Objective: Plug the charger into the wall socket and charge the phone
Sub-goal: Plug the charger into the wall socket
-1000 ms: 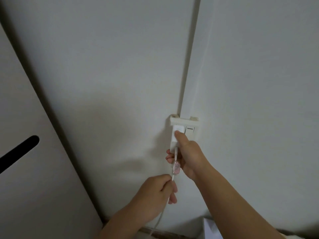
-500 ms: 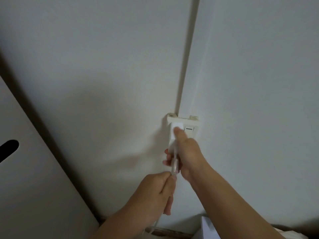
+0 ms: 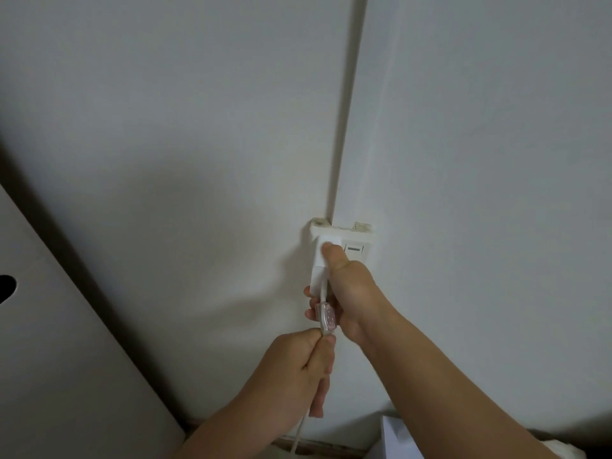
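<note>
Head view, close, facing wall (image 3: 165,127).

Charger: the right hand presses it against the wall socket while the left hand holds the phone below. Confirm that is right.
One detail is wrong. In the head view the left hand pinches the white cable just under its pink tag, not a phone; no phone is in view. The right hand does press the charger against the wall socket.

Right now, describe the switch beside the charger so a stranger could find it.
Follow the vertical trunking down the white wall to the socket plate. The switch sits on its right half, beside the charger under the right hand's thumb; it alone bears a small grey bar.
</note>
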